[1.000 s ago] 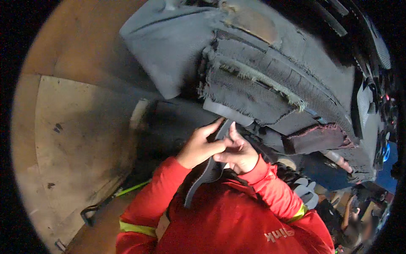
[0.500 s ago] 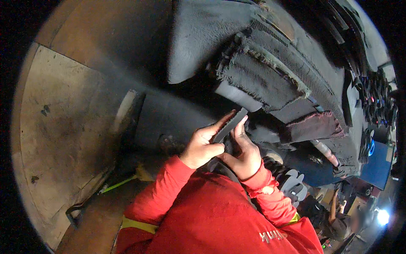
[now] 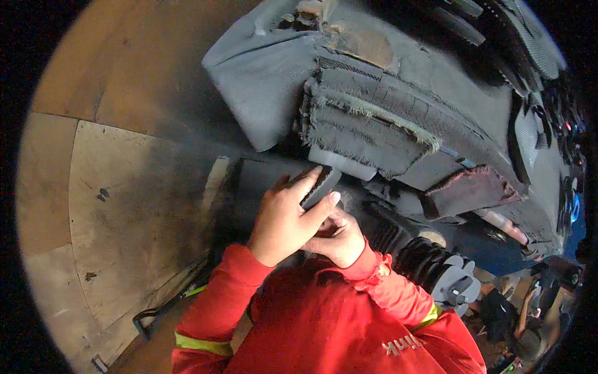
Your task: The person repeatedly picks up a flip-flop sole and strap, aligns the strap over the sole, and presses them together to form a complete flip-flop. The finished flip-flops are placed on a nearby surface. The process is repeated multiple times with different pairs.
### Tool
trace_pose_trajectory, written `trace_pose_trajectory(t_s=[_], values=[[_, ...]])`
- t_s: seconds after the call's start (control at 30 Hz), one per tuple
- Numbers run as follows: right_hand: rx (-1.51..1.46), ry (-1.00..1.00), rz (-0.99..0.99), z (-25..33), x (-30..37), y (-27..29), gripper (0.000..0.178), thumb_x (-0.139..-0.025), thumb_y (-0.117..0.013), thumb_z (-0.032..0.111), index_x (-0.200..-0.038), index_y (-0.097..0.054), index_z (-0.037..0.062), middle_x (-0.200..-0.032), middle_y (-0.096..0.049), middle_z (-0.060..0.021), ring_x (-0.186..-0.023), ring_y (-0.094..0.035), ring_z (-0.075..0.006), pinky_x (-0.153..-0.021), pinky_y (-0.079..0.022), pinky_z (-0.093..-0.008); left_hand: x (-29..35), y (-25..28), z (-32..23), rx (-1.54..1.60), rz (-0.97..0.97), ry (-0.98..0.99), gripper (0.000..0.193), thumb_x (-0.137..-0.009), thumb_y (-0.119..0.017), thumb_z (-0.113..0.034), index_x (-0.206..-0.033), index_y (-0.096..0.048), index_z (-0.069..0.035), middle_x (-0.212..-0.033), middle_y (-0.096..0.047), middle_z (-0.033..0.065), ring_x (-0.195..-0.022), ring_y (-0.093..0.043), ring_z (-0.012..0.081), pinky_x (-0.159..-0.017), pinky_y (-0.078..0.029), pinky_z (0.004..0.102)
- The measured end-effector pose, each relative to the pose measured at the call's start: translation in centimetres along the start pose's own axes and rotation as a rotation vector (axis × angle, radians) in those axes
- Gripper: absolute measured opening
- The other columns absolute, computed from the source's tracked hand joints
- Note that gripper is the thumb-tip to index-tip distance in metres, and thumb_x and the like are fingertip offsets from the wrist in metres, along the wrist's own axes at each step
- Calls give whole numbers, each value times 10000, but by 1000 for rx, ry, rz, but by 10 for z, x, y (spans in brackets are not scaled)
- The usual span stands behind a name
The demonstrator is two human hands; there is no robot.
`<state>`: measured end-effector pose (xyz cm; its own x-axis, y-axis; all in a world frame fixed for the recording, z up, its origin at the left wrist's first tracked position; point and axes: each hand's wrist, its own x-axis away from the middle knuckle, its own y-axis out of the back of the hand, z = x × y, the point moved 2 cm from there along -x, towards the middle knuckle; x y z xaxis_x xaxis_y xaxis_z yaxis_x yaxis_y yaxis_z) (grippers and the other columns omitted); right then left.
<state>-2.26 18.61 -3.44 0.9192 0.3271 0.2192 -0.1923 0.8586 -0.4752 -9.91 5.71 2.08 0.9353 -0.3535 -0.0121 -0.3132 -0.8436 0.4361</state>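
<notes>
A dark, thick shoe sole (image 3: 324, 185) is held on edge between my hands, its far end up against or just below a pale grey roller (image 3: 342, 163). My left hand (image 3: 278, 219) is closed on the sole, fingers along one face and thumb across the near edge. Lower down, my right hand (image 3: 339, 240) has curled fingers at the sole's near end. That end is hidden by my hands. A frayed dark cloth flap (image 3: 374, 137) hangs right above the roller.
The dust-covered machine housing (image 3: 430, 87) fills the upper right. A reddish-edged cloth (image 3: 473, 192) hangs from it. Stacked grey soles (image 3: 456, 283) stand beside my right arm. Wooden boards (image 3: 137, 212) lie to the left. Another person (image 3: 529, 318) is at the far lower right.
My view has shifted, so the machine sits further left. My left hand has come further over the sole, covering more of it, and both hands are closer together.
</notes>
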Motion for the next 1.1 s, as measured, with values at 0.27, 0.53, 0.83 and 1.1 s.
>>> trace_pose_trajectory(t_s=[0.27, 0.53, 0.83, 1.1], values=[[-308, -254, -36, -7, -19, 26, 674, -866, -715, -68, -1437, -476, 200, -1206, -666, 18, -853, -654, -87, -523, -448, -176, -24, -23, 40, 122, 134, 138, 310, -892, -673, -268, -1026, -649, 11, -808, -700, 194, -745, -720, 321, -646, -522, 400], [588, -32, -198, -1, -3, 44, 929, -829, -746, -25, -1595, -235, 100, -1462, -492, -182, -1271, -565, -273, -1002, -507, -340, 11, -73, 76, 756, 33, 218, 543, -853, -593, -11, -1394, -554, 26, -1227, -691, 82, -1049, -630, 102, -890, -505, 275], [1604, 319, -329, 22, 33, -9, 655, -738, -727, 14, -1365, -592, 149, -1511, -350, -360, -1220, -569, -505, -923, -575, -406, 57, -47, 50, 1198, 96, 64, 656, -917, -646, -31, -1515, -383, 26, -1492, -482, 95, -1276, -521, 131, -1054, -419, 269], [1145, 393, -279, 4, 13, -1, 620, -793, -770, 97, -1378, -573, 51, -1582, -216, -340, -1335, -484, -437, -1021, -511, -400, 24, -20, 7, 360, -147, 28, 420, -943, -724, -211, -1268, -638, 42, -1113, -731, 192, -982, -710, 179, -828, -550, 306]])
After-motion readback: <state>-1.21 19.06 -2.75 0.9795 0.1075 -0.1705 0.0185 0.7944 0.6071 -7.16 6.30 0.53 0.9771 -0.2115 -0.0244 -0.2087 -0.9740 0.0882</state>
